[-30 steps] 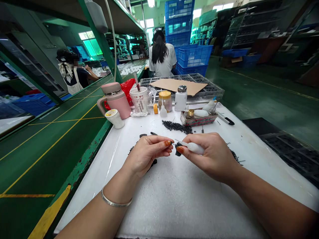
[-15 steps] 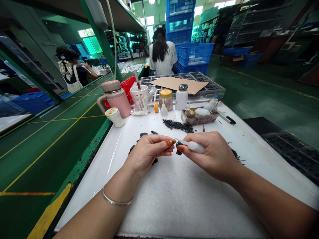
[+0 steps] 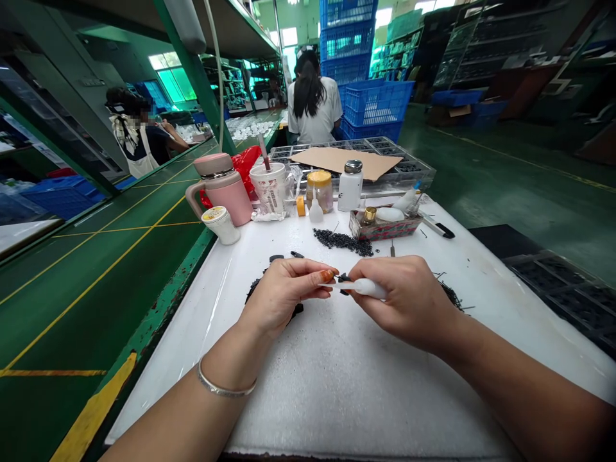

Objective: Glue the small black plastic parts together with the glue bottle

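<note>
My right hand [image 3: 402, 295] is closed around a small white dropper bottle [image 3: 369, 288], whose thin tip points left across my left fingertips. A small black part [image 3: 343, 280] sits at the right fingertips, in the gap between both hands. My left hand [image 3: 283, 292] pinches a thin dark piece that reaches toward this black part; its exact kind is too small to tell. Behind the hands lies a pile of tiny black rings [image 3: 341, 242]. More black parts [image 3: 253, 289] lie partly hidden behind my left hand, and thin black pins [image 3: 451, 295] lie beyond my right wrist.
Along the back of the white tabletop [image 3: 308, 398] stand a pink mug [image 3: 226, 189], a plastic cup [image 3: 268, 186], a yellow-lidded jar [image 3: 319, 189], a white bottle [image 3: 350, 186] and a small box [image 3: 385, 226]. Cardboard [image 3: 349, 162] covers part of a compartment tray. Two people sit farther off.
The dropper bottle has turned in my right hand, so its tip has swung down and left, over my left fingertips. My left hand has barely moved.
</note>
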Demonstrator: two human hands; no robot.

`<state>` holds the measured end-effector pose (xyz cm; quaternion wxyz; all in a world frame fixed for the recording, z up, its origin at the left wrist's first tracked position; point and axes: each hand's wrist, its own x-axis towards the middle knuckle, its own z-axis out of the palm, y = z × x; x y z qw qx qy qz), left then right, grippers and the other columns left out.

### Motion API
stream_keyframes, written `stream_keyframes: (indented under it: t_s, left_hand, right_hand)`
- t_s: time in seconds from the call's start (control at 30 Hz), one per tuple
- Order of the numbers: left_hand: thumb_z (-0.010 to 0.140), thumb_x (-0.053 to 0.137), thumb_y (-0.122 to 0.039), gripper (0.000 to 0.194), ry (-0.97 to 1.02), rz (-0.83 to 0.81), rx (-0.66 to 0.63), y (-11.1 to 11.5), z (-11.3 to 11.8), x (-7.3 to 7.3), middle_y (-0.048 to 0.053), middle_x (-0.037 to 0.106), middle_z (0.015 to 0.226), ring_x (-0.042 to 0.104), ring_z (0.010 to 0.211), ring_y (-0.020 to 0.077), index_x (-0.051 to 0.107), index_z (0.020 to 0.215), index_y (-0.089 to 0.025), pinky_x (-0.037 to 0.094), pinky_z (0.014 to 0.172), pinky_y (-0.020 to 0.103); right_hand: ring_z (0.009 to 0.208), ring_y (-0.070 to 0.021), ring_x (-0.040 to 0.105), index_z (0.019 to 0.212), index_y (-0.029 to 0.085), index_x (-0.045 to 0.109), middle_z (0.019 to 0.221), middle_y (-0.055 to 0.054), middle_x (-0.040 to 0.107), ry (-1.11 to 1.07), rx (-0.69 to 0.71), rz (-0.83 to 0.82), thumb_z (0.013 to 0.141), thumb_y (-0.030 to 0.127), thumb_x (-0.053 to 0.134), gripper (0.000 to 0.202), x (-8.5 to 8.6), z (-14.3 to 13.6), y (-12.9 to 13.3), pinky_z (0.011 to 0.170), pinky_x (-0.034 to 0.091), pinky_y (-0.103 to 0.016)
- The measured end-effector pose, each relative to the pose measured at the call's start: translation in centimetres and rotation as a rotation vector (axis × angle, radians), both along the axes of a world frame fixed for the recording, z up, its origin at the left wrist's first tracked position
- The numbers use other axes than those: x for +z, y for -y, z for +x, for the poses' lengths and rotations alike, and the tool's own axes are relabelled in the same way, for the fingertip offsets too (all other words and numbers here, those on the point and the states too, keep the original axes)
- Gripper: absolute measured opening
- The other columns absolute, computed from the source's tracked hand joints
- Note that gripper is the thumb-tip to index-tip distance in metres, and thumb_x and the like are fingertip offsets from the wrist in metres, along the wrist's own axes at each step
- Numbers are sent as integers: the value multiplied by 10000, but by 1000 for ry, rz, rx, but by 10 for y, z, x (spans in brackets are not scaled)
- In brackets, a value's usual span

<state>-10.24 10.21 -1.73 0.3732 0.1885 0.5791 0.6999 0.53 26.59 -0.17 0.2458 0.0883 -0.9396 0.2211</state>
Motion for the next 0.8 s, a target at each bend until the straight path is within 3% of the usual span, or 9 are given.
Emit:
stream_keyframes:
  t_s: [0.4,0.57,0.8]
  left_hand:
    - [659,831,-322,243,-24,-62,-35,3,-1,3,78,685,758,616,687,124,746,787,-133,504,655,188]
    - [665,826,-311,236,-29,-50,-42,4,-1,3,82,688,755,611,676,117,747,794,-130,487,628,173]
    - [680,811,-301,211,-28,-5,-71,3,-3,2,67,673,764,599,673,112,739,792,-138,504,640,195]
  right_hand:
    - [559,-156,518,684,172,572,633,-37,622,-68,-10,305,666,94,460,138,1,5,6,534,278,-301]
    - [592,-159,556,728,161,604,665,-44,648,-77,14,188,679,101,476,149,-2,4,6,557,326,-281]
    - [556,-109,528,721,168,633,618,0,625,52,27,-157,791,176,575,92,1,0,2,544,331,-235]
